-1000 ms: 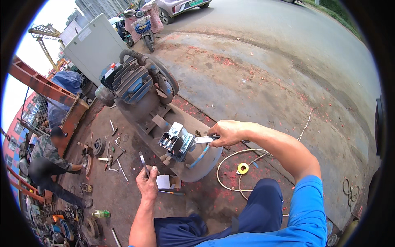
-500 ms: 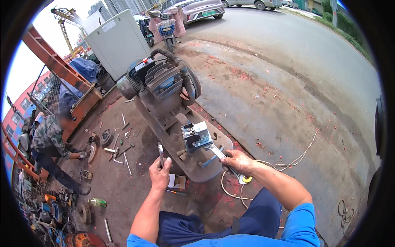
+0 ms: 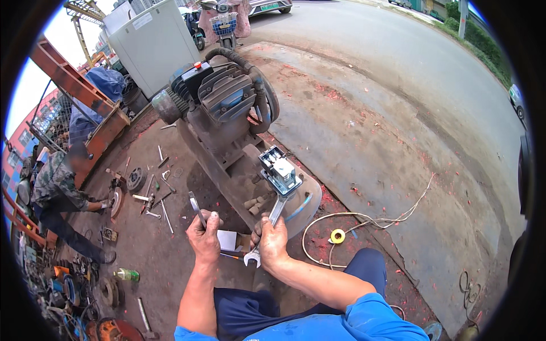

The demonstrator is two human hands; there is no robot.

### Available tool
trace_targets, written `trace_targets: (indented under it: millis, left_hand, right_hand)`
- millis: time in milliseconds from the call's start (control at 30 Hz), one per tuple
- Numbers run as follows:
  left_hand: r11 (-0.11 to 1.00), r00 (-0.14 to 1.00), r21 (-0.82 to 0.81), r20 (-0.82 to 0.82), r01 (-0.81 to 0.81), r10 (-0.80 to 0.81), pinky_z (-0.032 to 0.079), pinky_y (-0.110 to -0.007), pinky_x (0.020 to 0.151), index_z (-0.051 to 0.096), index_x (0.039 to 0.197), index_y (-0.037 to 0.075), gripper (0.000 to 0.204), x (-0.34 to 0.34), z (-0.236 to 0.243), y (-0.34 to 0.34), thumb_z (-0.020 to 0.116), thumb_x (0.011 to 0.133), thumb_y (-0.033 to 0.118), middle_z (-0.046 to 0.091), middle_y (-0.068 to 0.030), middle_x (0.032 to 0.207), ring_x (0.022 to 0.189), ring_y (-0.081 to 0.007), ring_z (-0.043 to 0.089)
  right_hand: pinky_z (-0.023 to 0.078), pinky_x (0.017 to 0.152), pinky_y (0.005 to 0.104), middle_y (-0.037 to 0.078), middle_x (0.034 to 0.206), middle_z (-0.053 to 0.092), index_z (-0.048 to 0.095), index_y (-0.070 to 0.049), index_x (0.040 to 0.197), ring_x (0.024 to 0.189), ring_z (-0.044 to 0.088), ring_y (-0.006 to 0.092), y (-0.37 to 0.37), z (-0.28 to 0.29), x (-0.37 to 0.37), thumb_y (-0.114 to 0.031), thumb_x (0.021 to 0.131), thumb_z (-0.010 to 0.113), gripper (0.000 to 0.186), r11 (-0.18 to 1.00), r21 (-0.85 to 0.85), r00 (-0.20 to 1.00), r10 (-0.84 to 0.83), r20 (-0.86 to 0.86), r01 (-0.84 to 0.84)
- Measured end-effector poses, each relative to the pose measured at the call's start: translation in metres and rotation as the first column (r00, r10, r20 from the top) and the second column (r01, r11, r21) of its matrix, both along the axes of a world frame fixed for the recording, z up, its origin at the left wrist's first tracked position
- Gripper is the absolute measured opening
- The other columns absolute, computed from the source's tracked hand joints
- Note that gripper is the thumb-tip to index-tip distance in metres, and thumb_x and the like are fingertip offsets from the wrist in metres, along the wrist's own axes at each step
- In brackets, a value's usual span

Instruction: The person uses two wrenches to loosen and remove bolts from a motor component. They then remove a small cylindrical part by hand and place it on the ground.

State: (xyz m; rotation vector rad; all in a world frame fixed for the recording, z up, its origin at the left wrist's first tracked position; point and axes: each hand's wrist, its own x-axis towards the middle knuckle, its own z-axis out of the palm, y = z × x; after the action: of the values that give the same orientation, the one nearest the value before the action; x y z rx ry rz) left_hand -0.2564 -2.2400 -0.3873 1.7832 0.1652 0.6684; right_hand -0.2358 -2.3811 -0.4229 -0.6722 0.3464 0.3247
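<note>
Nearest us, at 6 o'clock from mid-view, our right hand (image 3: 272,241) is closed round the shaft of a wrench (image 3: 277,211), whose open end sticks out below the grip. At half past seven our left hand (image 3: 203,236) is wrapped round a slim metal tool (image 3: 194,203), its tip pointing up and clear of the tank (image 3: 233,190). On the ground at 7, between our hands in the view, lies a box (image 3: 226,240). The switch (image 3: 281,171), open on top, sits at the centre over the tank's near end, with the wrench's far end at its lower edge; we cannot tell whether it is seated on anything. A loose seat could, we judge, let the wrench slip and throw our knuckles against the tank, or chip the switch's exposed insides; a hard one-sided pull might twist the switch on its mount. At half past four, the loose cord (image 3: 303,243) beside the tape (image 3: 337,236) could catch a foot. Further off are the pump (image 3: 230,94) at 11 and a co-worker (image 3: 57,182) at 9. The cabinet (image 3: 151,48) at half past ten bears a pale label, too small to read; the car (image 3: 270,7) at 12 has a green plate, its characters blurred to us
</note>
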Motion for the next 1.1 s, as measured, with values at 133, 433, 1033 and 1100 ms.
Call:
trace_targets:
  millis: [133, 433, 1033, 1100]
  left_hand:
    - [1.000, 0.999, -0.021, -0.043, -0.019, 0.018, 0.038, -0.025, 0.060, 0.059, 0.075, 0.001, 0.024, 0.000, 0.002, -0.005, 0.061, 0.097, 0.011, 0.057, -0.0009, 0.069, 0.065, -0.0077, 0.048]
    - [0.992, 0.988, 0.117, -0.145, -0.037, 0.054, 0.038, -0.025, 0.060, 0.062, 0.081, 0.001, 0.026, 0.034, -0.030, -0.010, 0.064, 0.097, 0.022, 0.057, 0.0013, 0.071, 0.066, -0.0074, 0.046]
    - [1.000, 0.943, 0.002, -0.332, 0.010, -0.008, 0.027, -0.022, 0.041, 0.064, 0.104, 0.003, 0.028, 0.047, -0.067, -0.037, 0.065, 0.098, 0.030, 0.043, 0.0050, 0.057, 0.044, -0.0042, 0.036]
    - [1.000, 0.934, -0.008, -0.357, 0.029, -0.030, 0.028, -0.023, 0.041, 0.063, 0.105, 0.003, 0.028, 0.047, -0.065, -0.041, 0.064, 0.098, 0.031, 0.042, 0.0043, 0.055, 0.043, -0.0049, 0.036]
  right_hand:
    - [0.045, 0.047, 0.0310, 0.002, 0.069, 0.047, 0.041, -0.007, 0.116, 0.051, 0.047, 0.0135, 0.019, -0.012, -0.001, -0.013, 0.104, 0.044, 0.014, 0.999, -0.014, 0.995, -0.047, 0.087, 0.048]
    - [0.051, 0.054, 0.0290, 0.012, 0.080, 0.069, 0.041, -0.002, 0.126, 0.059, 0.063, 0.0150, -0.042, -0.047, -0.022, -0.020, 0.106, 0.042, 0.027, 0.866, -0.457, 0.866, 0.377, 0.329, -0.204]
    - [0.046, 0.045, 0.0279, 0.006, 0.067, 0.064, 0.056, -0.001, 0.120, 0.048, 0.056, 0.0109, -0.191, -0.022, 0.054, -0.031, 0.102, 0.049, 0.036, 0.629, -0.536, 0.610, 0.754, 0.244, -0.563]
    - [0.046, 0.045, 0.0272, 0.006, 0.069, 0.065, 0.059, -0.001, 0.120, 0.050, 0.058, 0.0110, -0.195, -0.022, 0.070, -0.031, 0.100, 0.054, 0.036, 0.600, -0.603, 0.595, 0.766, 0.243, -0.526]
